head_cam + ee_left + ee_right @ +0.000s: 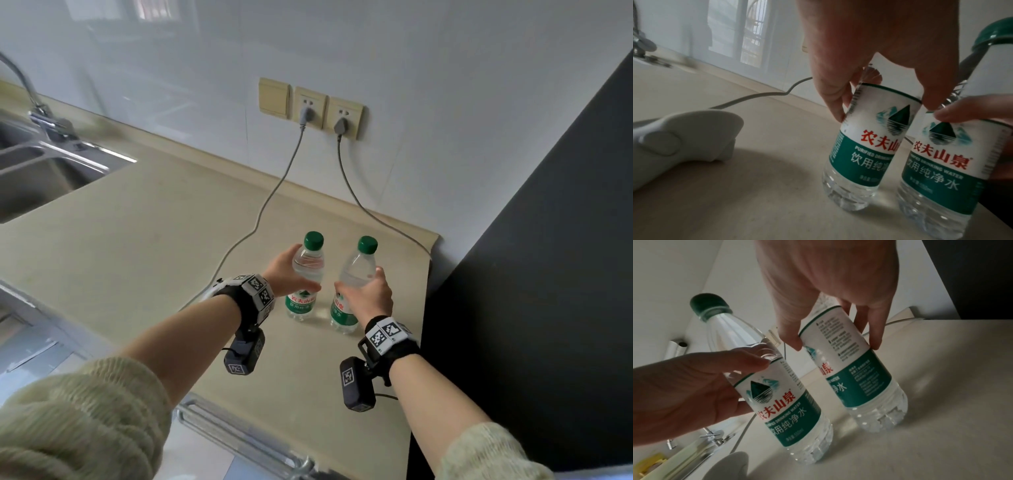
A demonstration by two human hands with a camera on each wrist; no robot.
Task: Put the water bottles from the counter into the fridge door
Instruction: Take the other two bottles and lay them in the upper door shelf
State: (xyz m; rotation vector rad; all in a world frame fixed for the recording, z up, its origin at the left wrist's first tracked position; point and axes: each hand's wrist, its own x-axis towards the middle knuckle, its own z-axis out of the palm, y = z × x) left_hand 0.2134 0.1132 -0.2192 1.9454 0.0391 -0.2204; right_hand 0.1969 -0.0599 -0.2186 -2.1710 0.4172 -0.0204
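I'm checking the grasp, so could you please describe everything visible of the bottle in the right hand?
The right bottle is clear plastic with a green cap and a white-and-green label with red characters. It looks full and capped, tilted slightly, its base on or just above the counter. The right hand grips its upper body; the left bottle stands close beside it.

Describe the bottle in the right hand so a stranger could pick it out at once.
Find the dark panel at the counter's right end; two green-capped water bottles stand just left of it. The one meant is the bottle nearer the panel, held by the right hand. Unlike its upright neighbour, it leans.
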